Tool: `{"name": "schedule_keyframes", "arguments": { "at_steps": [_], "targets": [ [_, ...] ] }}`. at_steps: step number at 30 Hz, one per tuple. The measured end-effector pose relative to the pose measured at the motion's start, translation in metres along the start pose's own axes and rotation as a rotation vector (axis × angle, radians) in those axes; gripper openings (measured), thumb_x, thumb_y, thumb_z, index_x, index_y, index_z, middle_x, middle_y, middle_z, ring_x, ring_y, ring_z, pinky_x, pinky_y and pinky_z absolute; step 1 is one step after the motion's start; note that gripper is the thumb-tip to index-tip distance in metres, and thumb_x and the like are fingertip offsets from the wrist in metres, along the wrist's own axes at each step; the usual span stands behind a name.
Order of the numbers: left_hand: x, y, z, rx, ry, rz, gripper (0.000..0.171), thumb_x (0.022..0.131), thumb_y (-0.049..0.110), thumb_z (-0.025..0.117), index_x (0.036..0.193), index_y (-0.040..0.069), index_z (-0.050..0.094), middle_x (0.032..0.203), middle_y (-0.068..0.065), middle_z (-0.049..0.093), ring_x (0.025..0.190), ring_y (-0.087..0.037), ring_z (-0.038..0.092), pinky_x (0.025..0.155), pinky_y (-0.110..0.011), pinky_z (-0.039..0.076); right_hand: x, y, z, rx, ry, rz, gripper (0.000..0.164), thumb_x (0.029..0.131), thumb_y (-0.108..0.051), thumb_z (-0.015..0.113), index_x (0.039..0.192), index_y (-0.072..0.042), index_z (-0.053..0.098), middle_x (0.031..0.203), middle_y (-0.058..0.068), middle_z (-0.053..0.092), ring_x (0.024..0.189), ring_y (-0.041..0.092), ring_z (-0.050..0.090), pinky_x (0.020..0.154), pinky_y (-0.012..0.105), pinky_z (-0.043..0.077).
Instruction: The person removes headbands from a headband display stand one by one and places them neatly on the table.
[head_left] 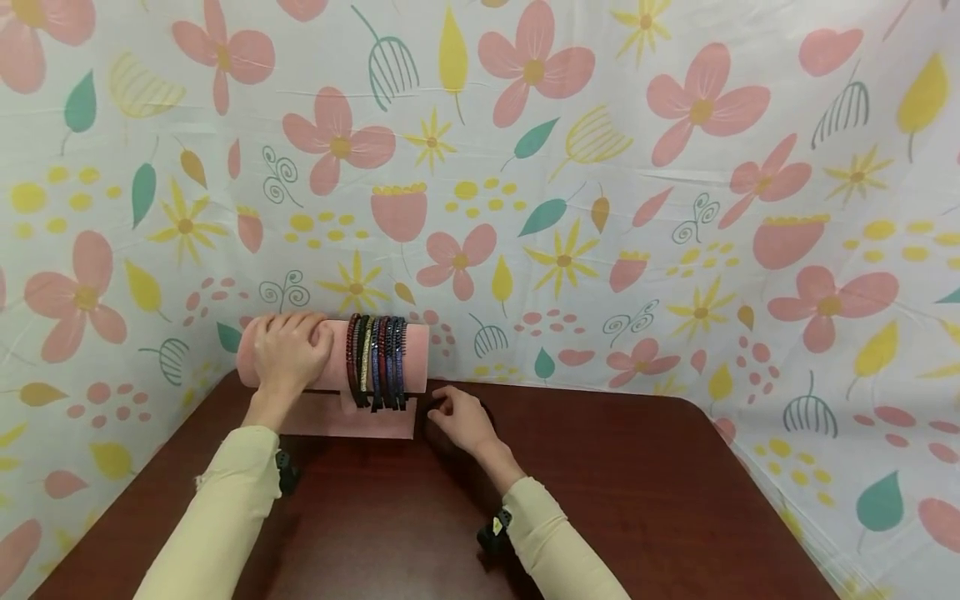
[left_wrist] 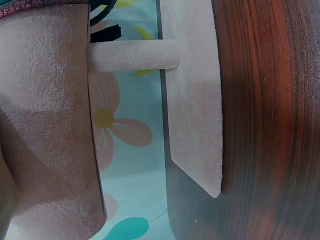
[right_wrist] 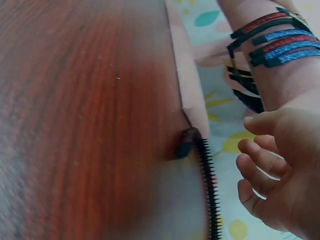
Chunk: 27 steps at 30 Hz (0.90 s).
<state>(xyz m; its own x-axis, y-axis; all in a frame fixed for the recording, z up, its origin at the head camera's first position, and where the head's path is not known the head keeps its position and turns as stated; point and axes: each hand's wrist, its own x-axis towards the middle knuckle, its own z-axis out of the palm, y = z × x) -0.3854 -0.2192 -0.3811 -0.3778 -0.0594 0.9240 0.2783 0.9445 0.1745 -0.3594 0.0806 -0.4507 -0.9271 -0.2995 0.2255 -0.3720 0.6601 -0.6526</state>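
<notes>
A pink padded headband holder (head_left: 411,358), a horizontal roll on a flat base (head_left: 360,421), stands at the table's back left. Several glittery headbands (head_left: 378,362) in red, black, gold and blue sit side by side round its right half. My left hand (head_left: 288,350) grips the roll's left part from above, fingers over the far side. Right of the holder, my right hand (head_left: 461,421) hovers with loosely bent fingers and nothing in them. Beside it, a dark headband with inner teeth (right_wrist: 207,170) stands on the table, apart from the fingers in the right wrist view.
The dark red-brown wooden table (head_left: 600,467) has a rounded back right corner. Behind it and along both sides hangs a white curtain (head_left: 525,275) printed with flowers and leaves.
</notes>
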Motion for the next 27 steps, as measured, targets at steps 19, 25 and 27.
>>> {"name": "schedule_keyframes", "arguments": {
  "at_steps": [19,25,27],
  "targets": [
    [0.0,0.001,-0.003,0.001,-0.033,-0.013,0.038,0.091,0.035,0.048,0.097,0.01,0.077,0.1,-0.01,0.076,0.097,-0.035,0.067,0.101,-0.054,0.041,0.012,-0.021,-0.043,0.063,0.133,-0.083,0.032,0.098,-0.026,0.06,0.128,-0.016,0.063,0.098,0.002,0.068,0.085,0.017,0.063,0.066,0.03,0.051],
    [0.0,0.0,-0.003,0.005,-0.017,0.002,0.036,0.09,0.032,0.051,0.095,0.009,0.078,0.099,-0.011,0.076,0.096,-0.036,0.068,0.099,-0.054,0.043,0.016,-0.03,-0.051,0.086,0.142,-0.135,0.033,0.098,-0.025,0.06,0.129,-0.015,0.062,0.098,0.002,0.068,0.083,0.016,0.063,0.066,0.031,0.052],
    [0.0,0.0,-0.003,0.004,-0.017,0.002,0.035,0.09,0.032,0.051,0.095,0.009,0.078,0.099,-0.011,0.076,0.096,-0.035,0.068,0.099,-0.054,0.043,0.018,-0.033,-0.053,0.086,0.152,-0.159,0.033,0.098,-0.024,0.061,0.129,-0.014,0.062,0.098,0.002,0.068,0.082,0.017,0.064,0.067,0.031,0.053]
  ]
}}
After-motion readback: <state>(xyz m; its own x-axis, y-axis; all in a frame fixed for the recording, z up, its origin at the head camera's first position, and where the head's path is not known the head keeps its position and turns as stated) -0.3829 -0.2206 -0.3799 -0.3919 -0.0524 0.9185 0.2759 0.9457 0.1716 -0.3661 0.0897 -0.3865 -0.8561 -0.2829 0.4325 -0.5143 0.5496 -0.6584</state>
